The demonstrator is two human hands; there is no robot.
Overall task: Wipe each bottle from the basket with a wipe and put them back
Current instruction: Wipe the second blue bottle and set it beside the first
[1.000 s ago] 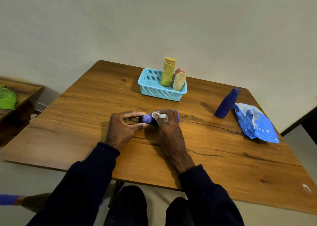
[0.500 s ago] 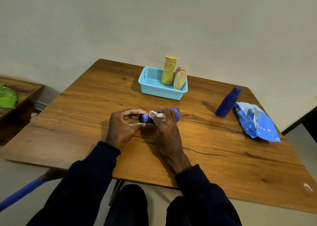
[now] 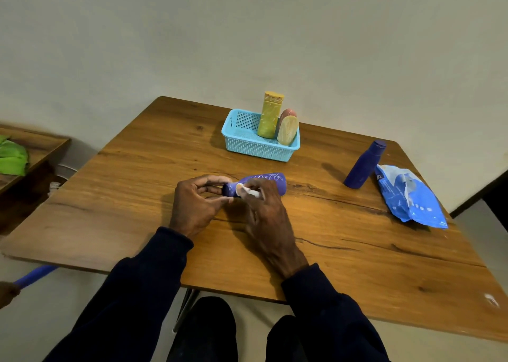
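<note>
Left hand (image 3: 196, 204) pinches purple bottle (image 3: 270, 181) cap; right hand (image 3: 270, 224) grips wipe (image 3: 248, 192) against it. Script illegible, possibly decorative. Mid-desk (image 3: 357, 251), edges well apart.

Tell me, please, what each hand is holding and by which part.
The left hand pinches the purple bottle by its cap end; the right hand holds a white wipe against the bottle's neck.

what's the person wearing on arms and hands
Dark navy long sleeves: left sleeve and right sleeve end in cuffs at the wrists. Left hand and right hand are bare, no gloves, rings or watch visible.
</note>
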